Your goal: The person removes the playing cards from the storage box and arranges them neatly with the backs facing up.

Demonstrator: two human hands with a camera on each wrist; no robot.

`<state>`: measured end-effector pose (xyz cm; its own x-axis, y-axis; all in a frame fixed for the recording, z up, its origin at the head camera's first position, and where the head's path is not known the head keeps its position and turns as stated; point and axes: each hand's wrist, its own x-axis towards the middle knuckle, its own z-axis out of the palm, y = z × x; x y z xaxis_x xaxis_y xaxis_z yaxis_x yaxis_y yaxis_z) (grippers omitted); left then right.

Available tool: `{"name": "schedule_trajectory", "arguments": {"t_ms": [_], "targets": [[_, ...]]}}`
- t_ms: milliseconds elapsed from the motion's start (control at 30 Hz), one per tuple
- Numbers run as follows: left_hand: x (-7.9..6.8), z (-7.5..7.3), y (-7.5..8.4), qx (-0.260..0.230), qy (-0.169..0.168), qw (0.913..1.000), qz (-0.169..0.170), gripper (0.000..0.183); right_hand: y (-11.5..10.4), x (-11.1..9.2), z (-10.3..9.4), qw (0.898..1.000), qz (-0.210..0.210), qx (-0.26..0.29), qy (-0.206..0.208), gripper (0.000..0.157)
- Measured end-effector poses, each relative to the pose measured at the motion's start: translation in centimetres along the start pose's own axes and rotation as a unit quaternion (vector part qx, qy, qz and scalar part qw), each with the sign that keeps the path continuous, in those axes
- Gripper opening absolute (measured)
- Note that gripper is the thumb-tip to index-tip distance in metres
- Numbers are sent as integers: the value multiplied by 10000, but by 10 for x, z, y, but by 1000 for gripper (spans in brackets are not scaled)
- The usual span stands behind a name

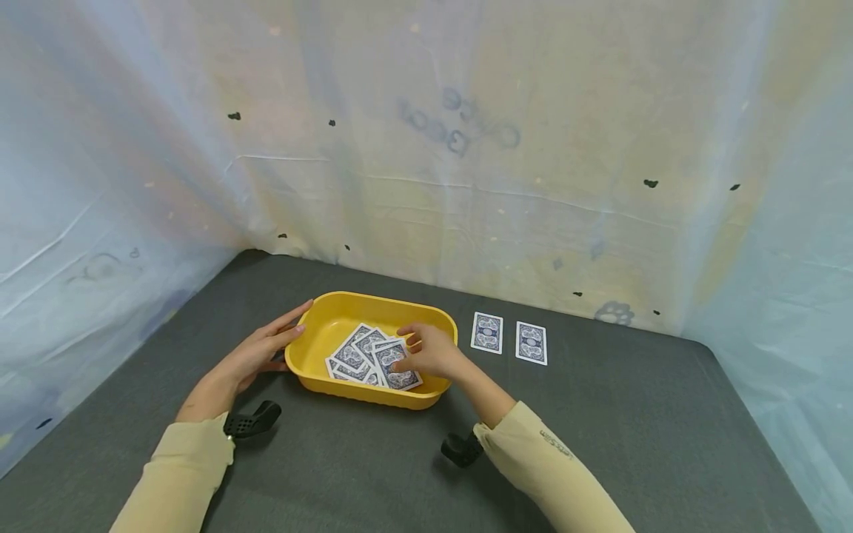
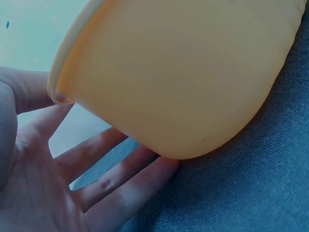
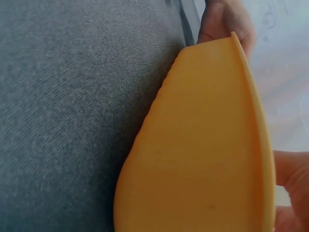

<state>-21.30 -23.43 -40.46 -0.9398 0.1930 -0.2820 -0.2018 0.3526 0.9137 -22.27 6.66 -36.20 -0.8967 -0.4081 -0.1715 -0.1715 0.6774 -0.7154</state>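
In the head view a yellow plastic tub [image 1: 369, 305] stands on the dark table. Several playing cards [image 1: 353, 346] lie loosely piled inside it, blue patterned backs up. My left hand [image 1: 256, 352] is at the tub's left end, its long fingers fairly straight and touching the outer wall. In the left wrist view the thumb [image 2: 34, 89] is at the rim. My right hand [image 1: 433, 352] reaches over the right side of the tub, its thumb at the top card [image 1: 393, 359] and its fingers loosely bent, apart from the thumb. In the right wrist view the tub wall hides the fingertips.
Two more playing cards, a nearer-left one [image 1: 487, 333] and a right one [image 1: 531, 343], lie face down on the table [image 1: 600, 429] right of the tub. A pale plastic sheet [image 1: 426, 185] hangs behind the table and at both sides.
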Motion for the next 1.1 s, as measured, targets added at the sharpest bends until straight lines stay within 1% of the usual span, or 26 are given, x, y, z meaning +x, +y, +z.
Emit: {"name": "schedule_trajectory", "arguments": {"t_ms": [67,167,467,767,967,1100], "targets": [[0,0,1,6,-6,10000,1,69,-2,2,2,9995,153,-236,-120,65],[0,0,1,-6,-4,10000,-18,70,-3,5,5,9980,292,-531,-172,71],[-1,0,0,6,-2,10000,-4,67,-3,7,17,9927,364,-1146,9,81],[1,1,0,17,45,10000,-28,67,-2,3,25,9882,309,-1488,208,76],[0,0,-1,-16,16,10000,-11,67,-3,3,26,9850,195,-1700,223,74],[0,0,-1,-20,29,10000,-23,67,-2,4,27,9839,197,-1762,206,75]]}}
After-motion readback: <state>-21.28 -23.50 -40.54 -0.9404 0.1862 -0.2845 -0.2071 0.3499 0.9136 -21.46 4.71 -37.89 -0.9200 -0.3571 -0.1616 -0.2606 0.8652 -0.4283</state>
